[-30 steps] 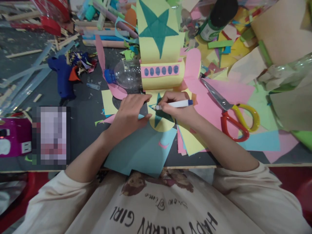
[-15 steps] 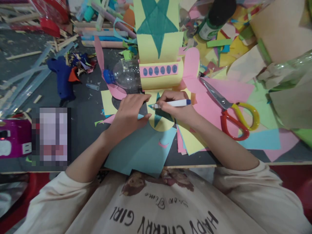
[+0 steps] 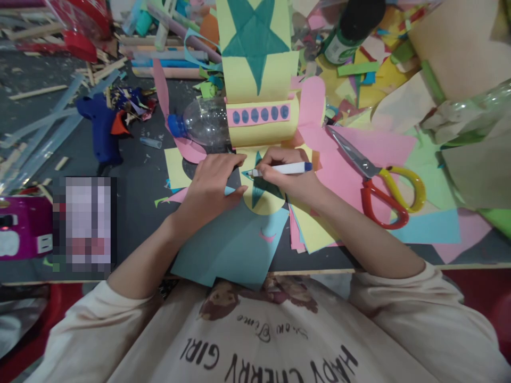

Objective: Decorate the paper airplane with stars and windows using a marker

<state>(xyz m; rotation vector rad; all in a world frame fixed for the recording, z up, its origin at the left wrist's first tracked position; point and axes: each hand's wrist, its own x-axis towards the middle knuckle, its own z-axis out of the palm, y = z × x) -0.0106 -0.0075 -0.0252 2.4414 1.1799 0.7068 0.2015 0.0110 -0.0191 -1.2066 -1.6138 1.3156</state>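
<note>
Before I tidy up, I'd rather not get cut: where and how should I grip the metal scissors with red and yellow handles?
Probably by the red and yellow loops, from the right: the scissors lie with these loops nearer the camera, pointed blades aimed away and left, toward the side where the right hand holds a slim white marker.

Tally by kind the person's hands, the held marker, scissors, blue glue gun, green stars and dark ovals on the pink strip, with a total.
Hands: 2 (left hand, right hand)
Held marker: 1
Scissors: 1
Glue gun: 1
Green stars: 2 (large star; smaller star, partly covered)
Dark ovals: 6
Total: 13
</note>
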